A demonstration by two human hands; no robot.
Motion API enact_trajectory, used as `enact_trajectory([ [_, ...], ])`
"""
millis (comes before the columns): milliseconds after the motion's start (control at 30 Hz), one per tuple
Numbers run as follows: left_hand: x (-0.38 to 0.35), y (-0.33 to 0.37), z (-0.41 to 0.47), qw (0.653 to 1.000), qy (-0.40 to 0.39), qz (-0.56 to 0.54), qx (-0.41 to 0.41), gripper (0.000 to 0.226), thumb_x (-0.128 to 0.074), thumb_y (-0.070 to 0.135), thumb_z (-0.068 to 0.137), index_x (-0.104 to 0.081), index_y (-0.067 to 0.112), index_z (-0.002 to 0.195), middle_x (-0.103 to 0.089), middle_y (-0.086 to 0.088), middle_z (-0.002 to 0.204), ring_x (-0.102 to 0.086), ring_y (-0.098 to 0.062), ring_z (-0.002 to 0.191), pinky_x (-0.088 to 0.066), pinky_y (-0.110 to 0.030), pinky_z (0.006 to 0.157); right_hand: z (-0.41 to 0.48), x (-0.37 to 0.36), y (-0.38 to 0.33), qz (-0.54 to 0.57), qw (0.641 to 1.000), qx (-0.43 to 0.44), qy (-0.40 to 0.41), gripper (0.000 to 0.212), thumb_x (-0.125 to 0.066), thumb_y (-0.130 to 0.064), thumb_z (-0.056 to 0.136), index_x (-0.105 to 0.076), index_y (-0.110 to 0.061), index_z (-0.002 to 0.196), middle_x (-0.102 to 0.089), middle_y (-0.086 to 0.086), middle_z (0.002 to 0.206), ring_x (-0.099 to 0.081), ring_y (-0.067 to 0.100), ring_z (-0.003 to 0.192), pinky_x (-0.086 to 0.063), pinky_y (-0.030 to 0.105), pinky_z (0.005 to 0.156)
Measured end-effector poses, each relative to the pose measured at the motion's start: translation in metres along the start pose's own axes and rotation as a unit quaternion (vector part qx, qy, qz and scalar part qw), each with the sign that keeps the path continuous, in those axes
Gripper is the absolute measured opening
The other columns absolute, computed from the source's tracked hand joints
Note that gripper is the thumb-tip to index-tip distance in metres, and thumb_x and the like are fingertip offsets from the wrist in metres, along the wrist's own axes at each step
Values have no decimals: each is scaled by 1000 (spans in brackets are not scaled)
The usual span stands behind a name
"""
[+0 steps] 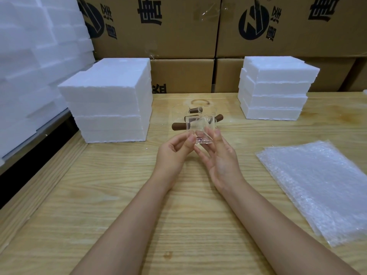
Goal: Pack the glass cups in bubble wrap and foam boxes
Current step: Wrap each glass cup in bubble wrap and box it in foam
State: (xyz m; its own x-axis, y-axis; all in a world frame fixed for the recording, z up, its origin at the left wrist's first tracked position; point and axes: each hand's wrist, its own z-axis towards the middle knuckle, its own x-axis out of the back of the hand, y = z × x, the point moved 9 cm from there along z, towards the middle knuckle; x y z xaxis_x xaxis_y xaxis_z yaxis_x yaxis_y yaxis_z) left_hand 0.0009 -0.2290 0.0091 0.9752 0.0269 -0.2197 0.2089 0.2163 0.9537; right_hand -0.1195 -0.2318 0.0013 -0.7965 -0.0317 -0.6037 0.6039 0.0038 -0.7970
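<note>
Your left hand [174, 153] pinches the glass cup [200, 132], your right hand [220, 161] only props it with straight fingers; it could slip onto the table [178, 215].

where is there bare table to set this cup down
Bare light wooden table lies near, between the left stack of white foam boxes and the pile of clear bubble wrap sheets. Crowded behind the held clear glass cup: other brown-handled glass cups stand there.

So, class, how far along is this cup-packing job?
Nothing looks packed yet. The left hand and right hand hold one bare glass cup; other cups wait behind. The bubble wrap stack and foam boxes look untouched, so wrapping and boxing remain.
</note>
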Motion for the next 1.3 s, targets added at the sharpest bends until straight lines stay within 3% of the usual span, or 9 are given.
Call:
enact_trajectory([
  [267,4,1,1,999,33,28,-18,40,-75,35,66,-67,18,101,-75,-1,100,-69,-10,98,-54,-22,87,-2,1,-19,-89,988,124,11,52,-79,-42,67,-55,-30,112,-63,7,115,-68,12,91,-52,25,79],
  [400,-4,4,0,998,20,52,-32,29,-76,12,75,-62,17,100,-70,-2,100,-68,0,85,-51,-13,75,-1,5,-22,-125,981,141,33,51,-82,-35,63,-53,-36,105,-59,6,108,-65,12,85,-51,25,75],
  [533,-5,3,-1,1000,12,6,-13,43,-70,34,68,-60,17,106,-68,-8,112,-67,-13,102,-53,-28,90,2,7,-18,-42,994,95,23,54,-76,-37,66,-56,-23,114,-66,5,103,-68,14,86,-54,27,78],
  [633,-3,0,-2,998,18,-52,19,57,-64,39,72,-58,8,119,-70,-7,113,-66,-20,110,-53,-32,92,3,3,-14,8,999,54,1,48,-68,-37,75,-60,-13,116,-71,5,104,-68,22,94,-56,29,80],
  [800,-14,2,-4,999,-42,-25,19,35,-60,35,79,-68,21,109,-72,0,109,-66,-15,107,-53,-26,89,2,-2,-8,-30,999,38,-15,52,-62,-46,75,-64,-13,115,-70,10,113,-67,22,97,-56,30,82],
  [967,-10,8,-4,1000,-10,-19,-7,40,-63,33,77,-68,12,111,-71,-10,112,-65,-24,111,-54,-33,93,0,-1,-17,-135,986,96,3,51,-53,-55,78,-68,-20,113,-73,1,100,-67,7,95,-53,21,72],
  [1100,-8,7,-3,999,-7,-30,-15,36,-68,36,72,-68,16,101,-74,5,103,-68,-15,105,-56,-24,83,-6,0,-28,-200,964,170,37,41,-53,-51,84,-61,-32,118,-67,-8,111,-64,5,96,-55,27,79],
  [1200,-4,10,-2,999,4,-14,-44,35,-72,35,71,-68,19,102,-75,9,100,-67,-9,105,-55,-26,89,-12,-4,-39,-258,938,229,25,38,-62,-45,86,-52,-42,122,-57,0,118,-59,3,100,-50,21,81],
  [1300,-4,18,-4,996,-5,3,-84,26,-75,31,73,-73,31,98,-74,10,100,-68,-7,103,-53,-21,87,-12,-10,-38,-231,946,226,-3,44,-68,-32,84,-50,-42,122,-55,5,116,-60,1,93,-49,14,77],
])
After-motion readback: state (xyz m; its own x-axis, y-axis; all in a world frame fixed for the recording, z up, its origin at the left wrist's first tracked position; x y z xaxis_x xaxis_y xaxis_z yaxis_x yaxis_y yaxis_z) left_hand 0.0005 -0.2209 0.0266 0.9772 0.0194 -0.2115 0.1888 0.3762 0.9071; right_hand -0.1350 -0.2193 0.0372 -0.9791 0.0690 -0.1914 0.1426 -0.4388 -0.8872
